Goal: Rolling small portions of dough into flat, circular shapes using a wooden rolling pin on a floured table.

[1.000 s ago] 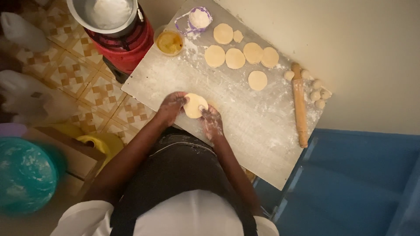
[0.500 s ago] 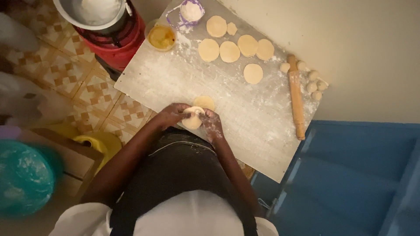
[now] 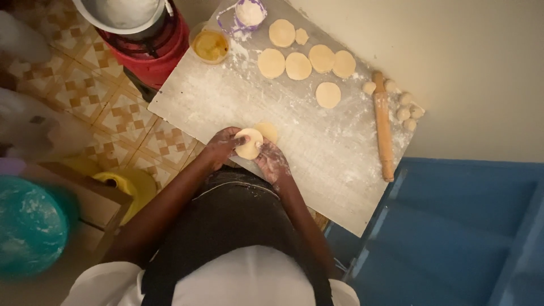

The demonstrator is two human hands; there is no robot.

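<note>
Only the one head view here, looking straight down. Both hands are together on a small round piece of dough [image 3: 248, 143], lifted a bit above the near edge of the floured board [image 3: 317, 153]. The left hand [image 3: 218, 148] grips it from the left side with its fingers curled over the rim, and the right hand [image 3: 273, 161], dusted white with flour, presses in from the right. So the dough sits squarely between the two hands, about equally close to both, right in front of the person's body. It's a disc, so no real long axis; its flat face tilts up toward the camera.

Just behind the held piece, touching or nearly touching it, a second flat disc [image 3: 267, 131] lies on the board. Can't tell if they overlap.

Further up the board there's a cluster of rolled-out rounds [image 3: 298, 66], well apart from the hands. The rolling pin [image 3: 383, 126] lies off to the right, its long axis running roughly away from the person, nearer the right hand. A few small dough balls [image 3: 403, 106] sit beside its far end. At the top are a small bowl of yellow stuff [image 3: 210, 45] and a cup of flour [image 3: 247, 12]. A red stove [image 3: 152, 48] with a pot stands on the tiled floor to the left.
</note>
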